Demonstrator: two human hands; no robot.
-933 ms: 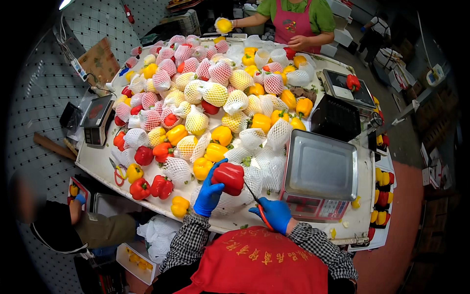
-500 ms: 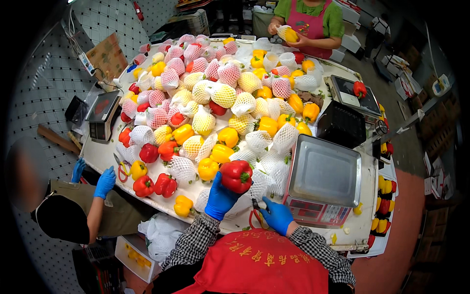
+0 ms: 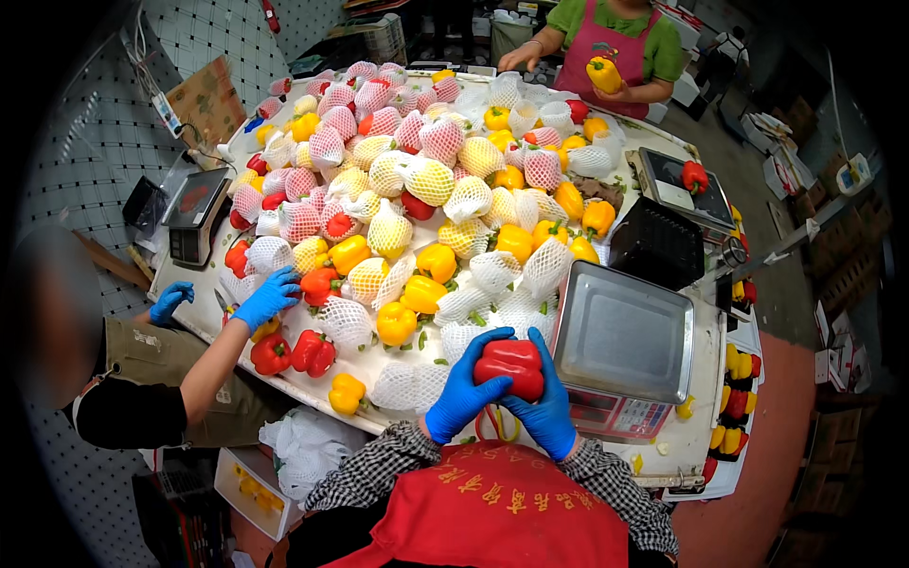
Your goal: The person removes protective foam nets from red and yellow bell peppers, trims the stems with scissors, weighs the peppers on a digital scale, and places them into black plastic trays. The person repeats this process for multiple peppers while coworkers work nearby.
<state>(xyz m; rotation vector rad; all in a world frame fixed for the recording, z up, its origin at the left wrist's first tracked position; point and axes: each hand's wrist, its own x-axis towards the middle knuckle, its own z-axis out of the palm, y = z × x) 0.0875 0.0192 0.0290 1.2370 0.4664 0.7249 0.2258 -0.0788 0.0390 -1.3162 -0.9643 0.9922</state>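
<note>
A large red bell pepper [image 3: 511,367] is held between my two blue-gloved hands, above the near edge of the table. My left hand [image 3: 461,390] wraps its left side, and my right hand [image 3: 549,405] closes on its right side. Below them, a pair of scissors [image 3: 498,426] with red and yellow handles lies on the table, mostly covered by my hands. To the left are white foam net sleeves [image 3: 409,386] and a yellow pepper [image 3: 347,394]. Just right of my hands stands a weighing scale with a bare metal pan [image 3: 625,331].
A big heap of netted peppers [image 3: 398,175] covers the table's middle. At left, a co-worker's gloved hand [image 3: 269,301] reaches among peppers; across the table another person holds a yellow pepper [image 3: 603,75]. A black crate [image 3: 658,240] and a second scale [image 3: 668,185] stand at right.
My right hand has left the scissors and joined my left on the red pepper, which moved right and was turned over. The left co-worker's hand reached toward the heap; the far person's hands parted.
</note>
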